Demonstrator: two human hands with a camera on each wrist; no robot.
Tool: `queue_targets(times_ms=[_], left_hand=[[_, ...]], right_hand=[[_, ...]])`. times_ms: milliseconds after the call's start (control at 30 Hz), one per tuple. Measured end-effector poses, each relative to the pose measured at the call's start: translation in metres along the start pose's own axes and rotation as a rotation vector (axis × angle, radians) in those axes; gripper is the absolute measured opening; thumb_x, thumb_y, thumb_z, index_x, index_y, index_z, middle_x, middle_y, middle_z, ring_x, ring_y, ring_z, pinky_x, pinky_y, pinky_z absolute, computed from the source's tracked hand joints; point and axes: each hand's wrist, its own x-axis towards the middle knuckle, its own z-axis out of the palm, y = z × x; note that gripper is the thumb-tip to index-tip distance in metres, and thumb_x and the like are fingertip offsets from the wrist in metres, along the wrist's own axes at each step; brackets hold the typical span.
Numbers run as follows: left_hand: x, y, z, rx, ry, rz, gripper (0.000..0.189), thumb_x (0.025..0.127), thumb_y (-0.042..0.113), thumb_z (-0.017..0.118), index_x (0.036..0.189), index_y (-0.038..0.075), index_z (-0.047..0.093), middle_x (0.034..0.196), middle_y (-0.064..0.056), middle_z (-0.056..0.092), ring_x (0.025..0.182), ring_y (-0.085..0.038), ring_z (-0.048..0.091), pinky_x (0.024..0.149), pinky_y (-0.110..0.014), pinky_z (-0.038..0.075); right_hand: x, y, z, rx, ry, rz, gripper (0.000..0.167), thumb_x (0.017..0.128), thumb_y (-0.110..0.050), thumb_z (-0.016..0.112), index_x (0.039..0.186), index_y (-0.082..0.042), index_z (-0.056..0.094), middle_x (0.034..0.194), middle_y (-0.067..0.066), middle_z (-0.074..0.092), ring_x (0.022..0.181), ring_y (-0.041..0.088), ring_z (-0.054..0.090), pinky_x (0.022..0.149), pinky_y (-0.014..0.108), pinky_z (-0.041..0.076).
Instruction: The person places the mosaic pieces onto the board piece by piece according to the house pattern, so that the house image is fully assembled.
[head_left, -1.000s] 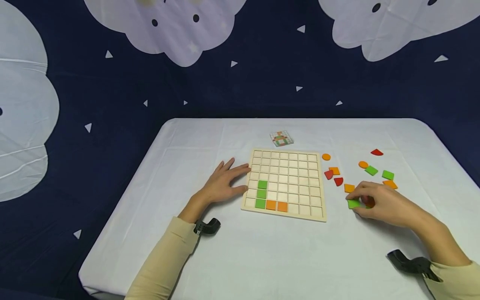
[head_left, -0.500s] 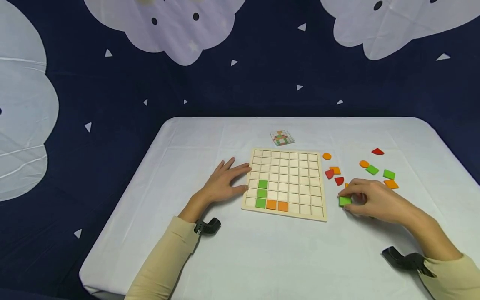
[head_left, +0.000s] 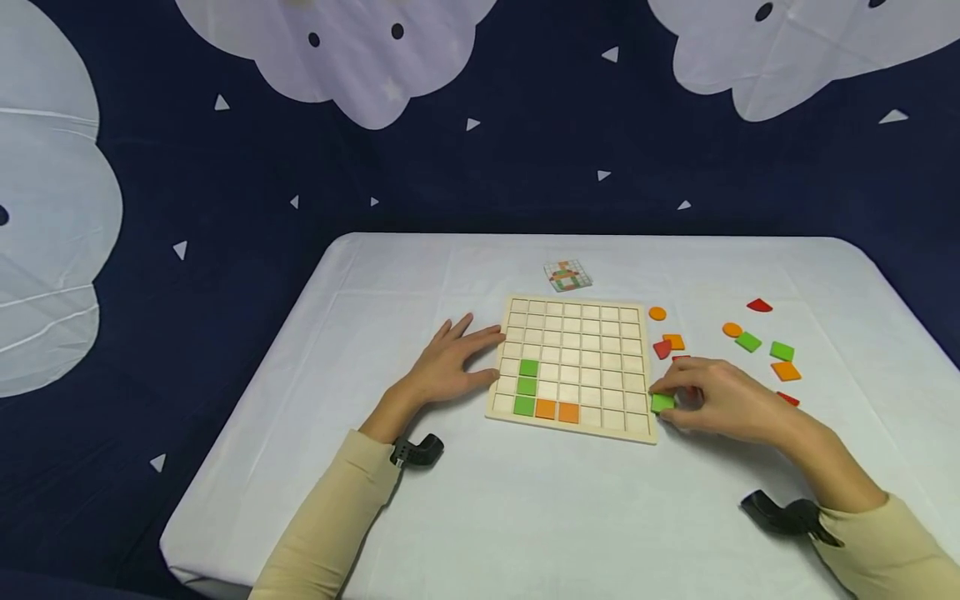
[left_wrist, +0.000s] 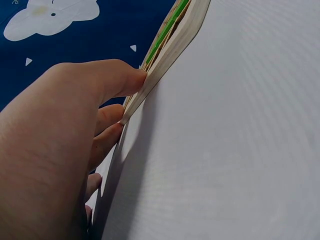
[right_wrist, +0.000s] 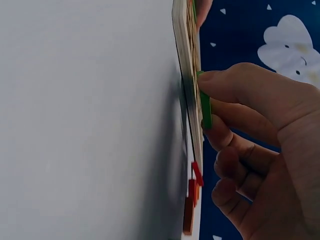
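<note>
A wooden grid board (head_left: 596,375) lies on the white table. In its lower left cells sit three green squares (head_left: 527,386) in a column and two orange squares (head_left: 557,411) beside the lowest one. My left hand (head_left: 448,367) rests at the board's left edge, thumb and fingertips touching the rim, fingers spread. At the board's right edge, my right hand (head_left: 720,400) pinches a green square tile (head_left: 662,403) between thumb and fingers. The right wrist view shows that green tile (right_wrist: 205,102) edge-on, close to the board's side.
Right of the board lie loose pieces: orange circles (head_left: 657,313), orange squares (head_left: 786,371), green diamond-like tiles (head_left: 748,342) and red quarter-round pieces (head_left: 759,305). Behind the board is a small patterned card (head_left: 567,275). A dark blue cloth with clouds hangs beyond the table (head_left: 420,275).
My right hand has lifted the green square tile from among the loose pieces and carried it left to the board's right edge. My left hand has stayed at the rim.
</note>
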Motion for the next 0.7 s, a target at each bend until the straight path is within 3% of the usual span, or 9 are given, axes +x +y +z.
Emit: queue_targets(times_ms=[333, 700], left_hand=[[-0.001, 0.0, 0.0, -0.017, 0.016, 0.009, 0.061, 0.09, 0.053, 0.056, 0.145, 0.029, 0.045, 0.15, 0.016, 0.033, 0.145, -0.026, 0.011, 0.116, -0.046, 0.001], [-0.001, 0.0, 0.0, -0.02, 0.018, 0.011, 0.061, 0.09, 0.054, 0.056, 0.145, 0.029, 0.045, 0.15, 0.017, 0.032, 0.145, -0.025, 0.011, 0.116, -0.046, 0.001]], right_hand=[[0.017, -0.015, 0.009, -0.033, -0.036, -0.019, 0.029, 0.077, -0.03, 0.08, 0.106, -0.027, 0.074, 0.096, -0.019, 0.058, 0.079, 0.006, 0.05, 0.069, 0.025, 0.044], [0.029, -0.029, 0.017, 0.001, -0.057, -0.072, 0.027, 0.078, -0.034, 0.079, 0.103, -0.028, 0.074, 0.089, -0.019, 0.057, 0.073, 0.003, 0.052, 0.061, 0.021, 0.043]])
